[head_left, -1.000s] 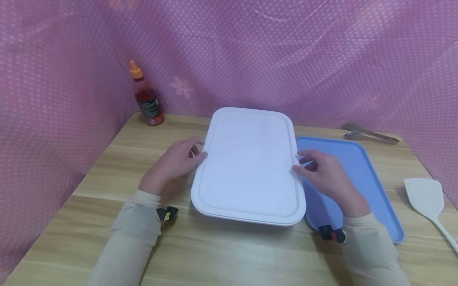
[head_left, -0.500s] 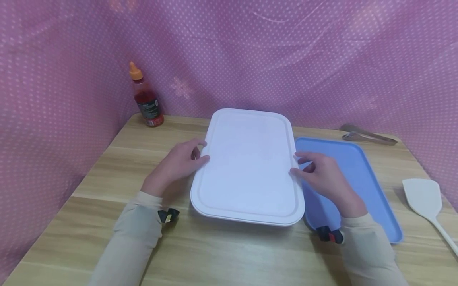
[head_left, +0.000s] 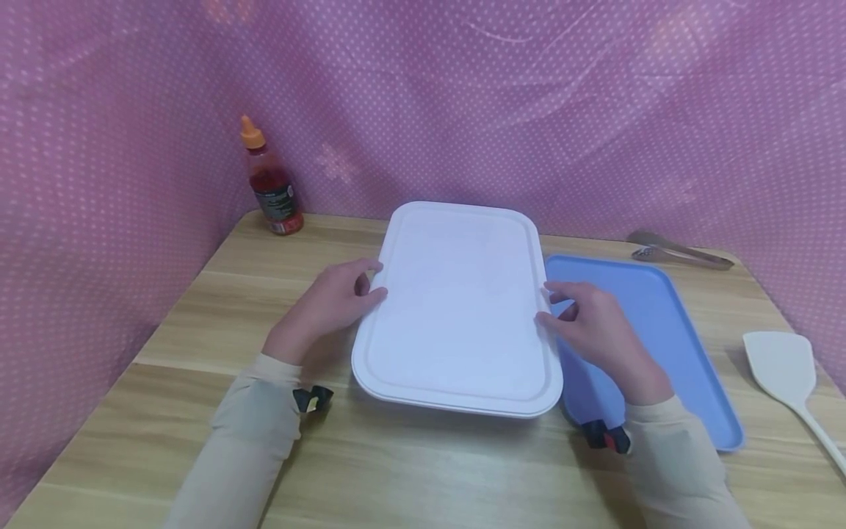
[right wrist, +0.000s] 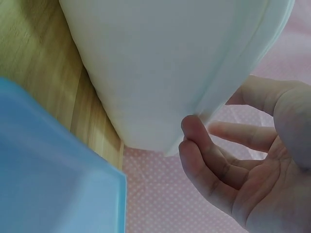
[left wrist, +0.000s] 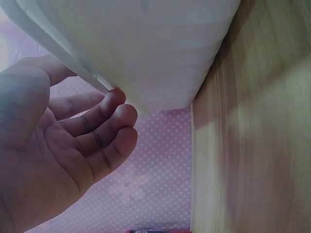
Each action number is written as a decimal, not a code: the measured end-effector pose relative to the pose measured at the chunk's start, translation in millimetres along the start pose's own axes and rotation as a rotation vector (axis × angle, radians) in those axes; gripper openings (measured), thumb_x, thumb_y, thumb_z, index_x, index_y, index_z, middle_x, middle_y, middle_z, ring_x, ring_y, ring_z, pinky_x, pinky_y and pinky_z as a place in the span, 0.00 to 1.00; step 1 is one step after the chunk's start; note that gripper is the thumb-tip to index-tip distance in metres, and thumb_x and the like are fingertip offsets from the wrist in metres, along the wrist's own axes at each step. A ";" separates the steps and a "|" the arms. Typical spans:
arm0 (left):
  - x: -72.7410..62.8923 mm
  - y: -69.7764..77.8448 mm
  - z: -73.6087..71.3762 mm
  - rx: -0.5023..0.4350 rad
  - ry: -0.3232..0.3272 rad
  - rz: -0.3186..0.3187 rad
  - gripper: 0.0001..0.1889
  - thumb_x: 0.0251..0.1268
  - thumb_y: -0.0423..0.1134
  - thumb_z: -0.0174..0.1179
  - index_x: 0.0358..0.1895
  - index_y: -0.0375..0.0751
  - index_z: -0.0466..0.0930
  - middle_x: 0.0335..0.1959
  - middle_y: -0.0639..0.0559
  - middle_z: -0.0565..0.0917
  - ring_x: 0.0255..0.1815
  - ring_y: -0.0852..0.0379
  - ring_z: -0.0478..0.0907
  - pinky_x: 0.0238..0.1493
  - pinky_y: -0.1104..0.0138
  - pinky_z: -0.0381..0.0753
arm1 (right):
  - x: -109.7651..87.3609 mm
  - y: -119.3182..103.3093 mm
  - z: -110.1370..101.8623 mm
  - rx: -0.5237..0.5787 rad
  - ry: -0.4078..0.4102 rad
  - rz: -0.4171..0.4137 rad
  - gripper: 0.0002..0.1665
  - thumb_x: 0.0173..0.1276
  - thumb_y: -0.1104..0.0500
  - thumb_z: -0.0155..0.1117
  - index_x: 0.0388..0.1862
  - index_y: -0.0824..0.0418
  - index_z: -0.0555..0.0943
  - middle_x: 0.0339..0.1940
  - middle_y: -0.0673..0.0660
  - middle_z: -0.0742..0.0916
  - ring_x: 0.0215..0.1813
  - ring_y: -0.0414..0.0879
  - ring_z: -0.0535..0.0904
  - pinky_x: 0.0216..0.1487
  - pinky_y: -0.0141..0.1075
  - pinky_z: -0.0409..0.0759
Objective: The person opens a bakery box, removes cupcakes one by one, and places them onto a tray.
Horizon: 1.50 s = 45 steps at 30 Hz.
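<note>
Here, a white box (head_left: pixel 456 301) — left hand (head_left: pixel 330 300) and right hand (head_left: pixel 600 321) at opposite sides, fingers partly curled, pinching its rim (head_left: pixel 456 402) — blue tray (head_left: pixel 664 345) right of the box.

Pretty kitcheny corner tbh, though the pink polka-dot cloth (head_left: pixel 463 110) hung behind and along both sides hides the actual room, so can't say if it's someone's home. What gives it that feel is the wood-look table (head_left: pixel 423 477) with a sauce bottle (head_left: pixel 275 195), metal tongs (head_left: pixel 690 254), white turner (head_left: pixel 782 367), blue tray (head_left: pixel 661 330) and lidded white tub (head_left: pixel 459 308).
</note>
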<state>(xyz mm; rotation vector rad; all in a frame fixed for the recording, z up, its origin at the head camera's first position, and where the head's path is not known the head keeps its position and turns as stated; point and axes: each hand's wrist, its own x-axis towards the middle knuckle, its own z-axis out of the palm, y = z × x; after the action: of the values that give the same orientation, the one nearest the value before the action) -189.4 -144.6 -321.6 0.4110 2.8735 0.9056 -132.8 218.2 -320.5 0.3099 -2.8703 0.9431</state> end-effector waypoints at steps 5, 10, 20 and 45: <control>-0.4 0.8 0.5 -0.004 0.004 -0.006 0.28 0.73 0.47 0.59 0.72 0.45 0.70 0.40 0.47 0.80 0.39 0.51 0.75 0.39 0.63 0.78 | -0.8 -3.6 1.1 0.000 0.008 0.006 0.29 0.66 0.62 0.68 0.64 0.72 0.77 0.50 0.71 0.85 0.37 0.54 0.88 0.30 0.35 0.83; -0.5 -0.2 0.9 -0.007 0.014 0.005 0.28 0.73 0.46 0.60 0.72 0.43 0.70 0.40 0.46 0.80 0.39 0.51 0.75 0.38 0.63 0.78 | -0.8 -5.5 3.1 -0.013 0.015 0.027 0.28 0.66 0.62 0.67 0.63 0.73 0.77 0.51 0.72 0.84 0.38 0.56 0.87 0.30 0.36 0.84; -1.6 1.3 0.9 0.005 0.001 0.009 0.28 0.73 0.46 0.60 0.73 0.43 0.70 0.39 0.46 0.80 0.39 0.51 0.75 0.38 0.63 0.78 | -2.3 -9.8 4.2 -0.040 0.013 0.065 0.30 0.66 0.62 0.66 0.65 0.74 0.75 0.51 0.72 0.83 0.40 0.58 0.88 0.34 0.42 0.86; -6.6 12.0 -10.6 0.024 -0.016 0.003 0.26 0.73 0.44 0.59 0.71 0.42 0.72 0.38 0.45 0.81 0.38 0.50 0.75 0.36 0.64 0.77 | -4.7 -30.2 -1.1 -0.063 0.011 0.196 0.33 0.67 0.61 0.63 0.68 0.74 0.72 0.56 0.73 0.84 0.47 0.62 0.88 0.40 0.47 0.87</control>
<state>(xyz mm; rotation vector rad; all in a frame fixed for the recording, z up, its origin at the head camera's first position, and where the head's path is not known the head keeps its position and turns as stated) -182.2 -142.9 -305.9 0.4227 2.8724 0.8647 -121.3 195.9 -303.1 0.0181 -2.9538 0.8775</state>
